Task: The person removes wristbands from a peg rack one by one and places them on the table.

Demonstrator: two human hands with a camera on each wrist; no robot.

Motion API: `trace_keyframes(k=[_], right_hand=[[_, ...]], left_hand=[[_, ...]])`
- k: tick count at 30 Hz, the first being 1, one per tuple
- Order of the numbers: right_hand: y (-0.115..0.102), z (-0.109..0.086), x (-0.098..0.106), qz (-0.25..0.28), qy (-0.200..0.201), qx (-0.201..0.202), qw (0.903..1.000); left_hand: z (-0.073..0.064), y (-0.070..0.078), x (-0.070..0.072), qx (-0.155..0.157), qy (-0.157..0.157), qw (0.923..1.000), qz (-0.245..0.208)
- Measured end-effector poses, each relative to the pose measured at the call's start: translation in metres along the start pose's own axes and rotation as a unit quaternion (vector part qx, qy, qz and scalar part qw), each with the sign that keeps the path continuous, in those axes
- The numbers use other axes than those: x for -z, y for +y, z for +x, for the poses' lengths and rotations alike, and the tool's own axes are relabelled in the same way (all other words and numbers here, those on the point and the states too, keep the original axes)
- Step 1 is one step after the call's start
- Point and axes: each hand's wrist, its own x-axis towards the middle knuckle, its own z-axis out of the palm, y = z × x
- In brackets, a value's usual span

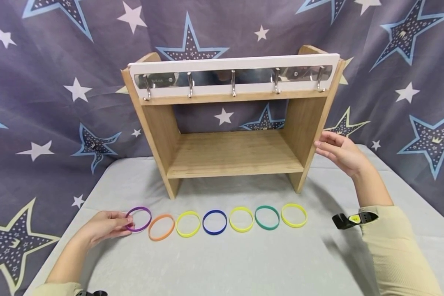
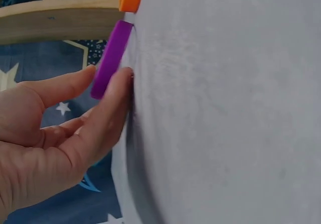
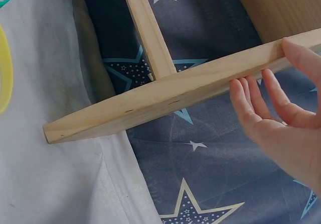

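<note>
At the left end of a row of silicone wristbands, my left hand (image 1: 105, 227) pinches a purple wristband (image 1: 150, 222) by its left side, between thumb and fingers. In the left wrist view the purple wristband (image 2: 112, 58) looks tilted against the grey cloth. Beside it lies an orange wristband (image 1: 161, 239). My right hand (image 1: 342, 154) touches the right side panel of a wooden rack (image 1: 237, 154) with its fingertips. The right wrist view shows the thumb at the panel's front edge and the other fingers (image 3: 241, 101) against its outer face, only slightly bent.
Rightward along the row lie yellow (image 1: 188, 236), blue (image 1: 214, 233), yellow (image 1: 241, 230), green (image 1: 267, 228) and yellow (image 1: 294, 225) wristbands on the grey cloth (image 1: 244, 267). Across the rack's top runs a metal strip (image 1: 211, 78) with several hooks. A star-patterned curtain (image 1: 33, 102) hangs behind.
</note>
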Motion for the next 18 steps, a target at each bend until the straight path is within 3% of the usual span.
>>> trace_keyframes(k=[7, 12, 18], right_hand=[[-0.001, 0.0, 0.0, -0.002, 0.0, 0.001, 1.0], [0.001, -0.001, 0.001, 0.002, -0.002, 0.001, 1.0], [0.004, -0.003, 0.002, 0.035, -0.016, 0.016, 0.9991]], left_hand=[[-0.005, 0.009, -0.005, 0.011, 0.056, 0.993, 0.103], [-0.007, 0.014, -0.007, 0.019, 0.106, 0.9803, 0.165], [-0.01, 0.019, -0.01, 0.017, 0.143, 0.961, 0.236]])
